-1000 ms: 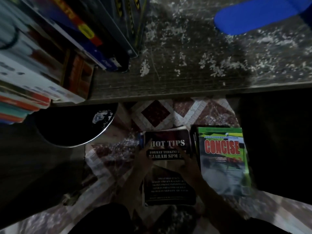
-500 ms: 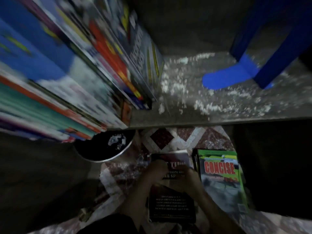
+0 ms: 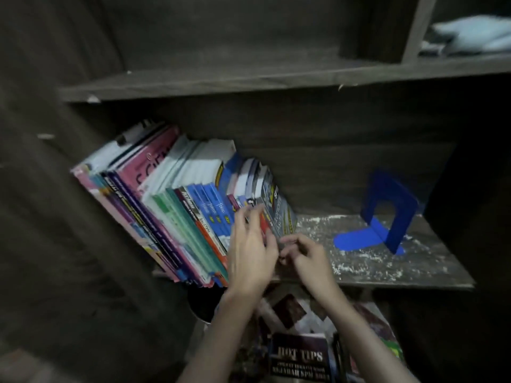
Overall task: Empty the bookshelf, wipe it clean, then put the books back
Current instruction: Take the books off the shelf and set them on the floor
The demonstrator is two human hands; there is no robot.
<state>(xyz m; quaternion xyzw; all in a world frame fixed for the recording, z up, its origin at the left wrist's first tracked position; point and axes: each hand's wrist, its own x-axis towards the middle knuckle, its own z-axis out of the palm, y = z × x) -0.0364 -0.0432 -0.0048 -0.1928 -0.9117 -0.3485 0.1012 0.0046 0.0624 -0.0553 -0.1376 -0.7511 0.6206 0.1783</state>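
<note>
Here, books on the shelf: the row of books (image 3: 177, 217) stands on the left half of the middle shelf (image 3: 387, 269), leaning rightward because nothing braces its free end; we judge this is the stock not yet emptied.
End book: the grey-covered book (image 3: 278, 214) is the outermost of the lean, so we read it as the natural one to take first.
Left hand: our left hand (image 3: 253, 244) lies spread against the spines near the row's right end, fingers (image 3: 243, 217) extended; it seems to steady or part the books, but we cannot tell whether it grips one.
Right hand: our right hand (image 3: 307, 255) is curled at the lower corner of the end book, fingertips pinching toward it; blur hides whether the hold is closed.
Bare shelf: the right half is open board strewn with white dust or flakes, which we judge is why wiping is needed.
Bookend: a blue bookend (image 3: 384, 217) stands well apart from the row, so it props nothing, and it sits where the wiping must pass.
Floor stack: a dark book titled HOT TIPS (image 3: 300, 360) lies on the patterned floor below, beside a green-edged one (image 3: 392, 349); these appear already removed.
Obstacles: a round dark object (image 3: 201, 302) sits under the shelf edge, just beside our left forearm.
Upper shelf: pale folded cloth (image 3: 470, 37) rests in the top-right compartment.
</note>
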